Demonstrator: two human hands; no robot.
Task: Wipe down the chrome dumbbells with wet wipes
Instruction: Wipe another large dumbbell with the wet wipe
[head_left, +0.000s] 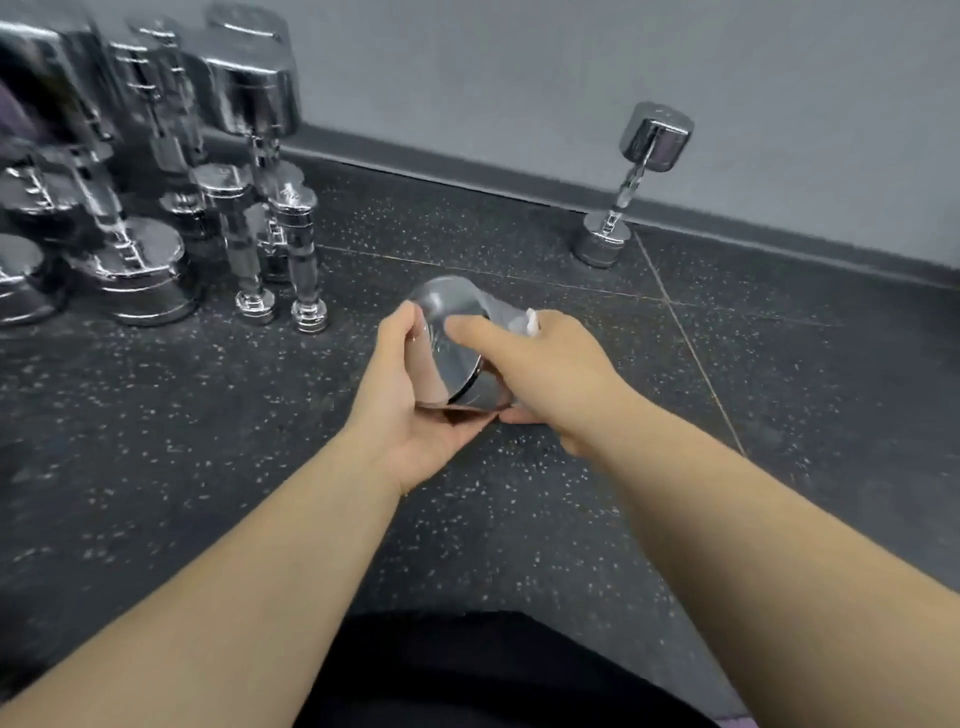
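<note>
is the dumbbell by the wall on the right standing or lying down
Standing: the lone dumbbell rests on one head, the other head up.

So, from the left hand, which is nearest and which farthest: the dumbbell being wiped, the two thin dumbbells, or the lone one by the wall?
1. Held dumbbell: gripped in the left hand, centre; the right hand holds a wipe on it.
2. Thin pair: standing just to the left.
3. Lone dumbbell: farthest, off right by the wall.
</note>
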